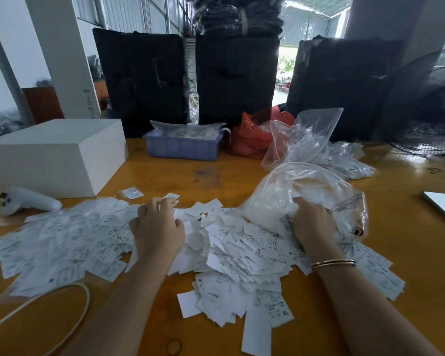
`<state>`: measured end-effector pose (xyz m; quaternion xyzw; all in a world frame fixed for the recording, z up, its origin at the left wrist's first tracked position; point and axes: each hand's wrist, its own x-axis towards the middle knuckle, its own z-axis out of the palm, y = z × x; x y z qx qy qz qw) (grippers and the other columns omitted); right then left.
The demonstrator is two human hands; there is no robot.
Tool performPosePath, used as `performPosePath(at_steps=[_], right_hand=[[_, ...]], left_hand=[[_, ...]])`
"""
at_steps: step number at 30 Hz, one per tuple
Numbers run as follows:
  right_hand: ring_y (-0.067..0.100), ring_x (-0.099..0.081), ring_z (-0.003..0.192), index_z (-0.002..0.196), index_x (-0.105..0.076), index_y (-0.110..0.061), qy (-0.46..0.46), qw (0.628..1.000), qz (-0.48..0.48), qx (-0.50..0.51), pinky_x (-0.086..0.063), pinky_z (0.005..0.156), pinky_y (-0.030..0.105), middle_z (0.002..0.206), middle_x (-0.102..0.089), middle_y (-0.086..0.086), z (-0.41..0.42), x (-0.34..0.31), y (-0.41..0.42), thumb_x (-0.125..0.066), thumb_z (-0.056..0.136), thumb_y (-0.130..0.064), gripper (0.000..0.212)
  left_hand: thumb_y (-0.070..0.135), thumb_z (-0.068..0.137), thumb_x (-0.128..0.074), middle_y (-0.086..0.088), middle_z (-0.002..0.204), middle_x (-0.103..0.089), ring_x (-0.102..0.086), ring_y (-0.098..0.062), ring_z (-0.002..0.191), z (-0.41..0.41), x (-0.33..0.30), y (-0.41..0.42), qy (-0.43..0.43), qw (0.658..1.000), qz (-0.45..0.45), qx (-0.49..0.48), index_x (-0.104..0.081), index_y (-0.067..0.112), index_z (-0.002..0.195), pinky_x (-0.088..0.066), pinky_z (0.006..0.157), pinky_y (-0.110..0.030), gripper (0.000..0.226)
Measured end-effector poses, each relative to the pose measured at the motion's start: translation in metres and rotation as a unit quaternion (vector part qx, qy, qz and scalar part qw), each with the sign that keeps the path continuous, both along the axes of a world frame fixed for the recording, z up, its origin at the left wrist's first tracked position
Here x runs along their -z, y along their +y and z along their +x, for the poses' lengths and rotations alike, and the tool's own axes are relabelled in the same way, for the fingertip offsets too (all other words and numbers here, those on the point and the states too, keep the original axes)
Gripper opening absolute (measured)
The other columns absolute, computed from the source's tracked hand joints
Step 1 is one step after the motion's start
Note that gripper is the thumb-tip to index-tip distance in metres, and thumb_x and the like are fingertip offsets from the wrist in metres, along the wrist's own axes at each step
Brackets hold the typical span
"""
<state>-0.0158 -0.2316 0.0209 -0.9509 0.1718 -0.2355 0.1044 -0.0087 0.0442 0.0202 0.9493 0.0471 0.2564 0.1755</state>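
With our left hand (159,227) pinching 1 label (172,197) left of the clear bag (280,191) our right hand (312,222) grips, a hasty sweep could push the label heap (242,253) beside that bag off the surface (216,170).

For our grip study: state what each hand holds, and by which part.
The left hand pinches a small label by its near edge. The right hand seems to grip the clear bag at its near side.
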Motion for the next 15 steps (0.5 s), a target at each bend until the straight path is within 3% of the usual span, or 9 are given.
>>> performPosePath(at_steps=[3, 6, 9, 11, 13, 15], right_hand=[[0.028, -0.056, 0.101, 0.125, -0.058, -0.018, -0.066, 0.996, 0.054, -0.027, -0.03, 0.094, 0.035, 0.099, -0.068, 0.009, 0.0, 0.003, -0.002, -0.049, 0.086, 0.001, 0.044], [0.022, -0.058, 0.095, 0.114, -0.066, -0.021, -0.173, 0.978, 0.097, -0.068, -0.024, 0.089, 0.031, 0.085, -0.068, 0.0, -0.004, -0.001, 0.004, -0.056, 0.088, -0.004, 0.033], [0.011, -0.062, 0.085, 0.105, -0.069, -0.02, -0.262, 0.935, 0.181, -0.158, -0.038, 0.087, 0.022, 0.085, -0.07, -0.007, -0.015, -0.008, 0.022, -0.064, 0.085, -0.004, 0.026], [0.004, -0.063, 0.077, 0.102, -0.066, -0.026, -0.257, 0.893, 0.28, -0.242, -0.047, 0.071, 0.01, 0.081, -0.069, -0.013, -0.025, -0.014, 0.037, -0.064, 0.086, -0.001, 0.03], [0.003, -0.064, 0.072, 0.098, -0.063, -0.031, -0.2, 0.844, 0.389, -0.309, -0.05, 0.063, 0.012, 0.078, -0.07, -0.01, -0.033, -0.019, 0.054, -0.06, 0.086, 0.004, 0.037], [0.006, -0.066, 0.07, 0.099, -0.063, -0.029, -0.145, 0.799, 0.464, -0.354, -0.051, 0.063, 0.016, 0.084, -0.071, -0.007, -0.037, -0.02, 0.066, -0.056, 0.087, 0.008, 0.04]], left_hand=[[0.027, 0.09, -0.06, -0.002, 0.131, -0.049, -0.042, -0.022, 0.121, -0.001, 0.0, -0.007, -0.021, 0.998, -0.027, 0.051, -0.054, 0.024, 0.125, -0.037, 0.092, -0.036, 0.036], [0.022, 0.089, -0.062, 0.003, 0.125, -0.056, -0.042, -0.018, 0.121, -0.005, -0.001, -0.017, -0.04, 0.983, -0.101, 0.15, -0.062, 0.023, 0.115, -0.034, 0.094, -0.033, 0.026], [0.02, 0.091, -0.06, 0.014, 0.115, -0.057, -0.045, -0.005, 0.114, -0.01, 0.0, -0.027, -0.036, 0.946, -0.181, 0.266, -0.063, 0.028, 0.109, -0.033, 0.091, -0.02, 0.02], [0.026, 0.092, -0.057, 0.025, 0.112, -0.054, -0.046, 0.008, 0.108, -0.015, -0.001, -0.031, 0.011, 0.915, -0.235, 0.328, -0.059, 0.039, 0.108, -0.033, 0.086, -0.01, 0.02], [0.037, 0.092, -0.056, 0.029, 0.112, -0.053, -0.047, 0.014, 0.107, -0.019, -0.003, -0.034, 0.062, 0.887, -0.28, 0.362, -0.053, 0.047, 0.11, -0.036, 0.083, -0.007, 0.021], [0.052, 0.084, -0.053, 0.028, 0.113, -0.056, -0.049, 0.015, 0.106, -0.021, -0.005, -0.036, 0.102, 0.859, -0.324, 0.384, -0.052, 0.044, 0.118, -0.041, 0.083, -0.008, 0.035]])
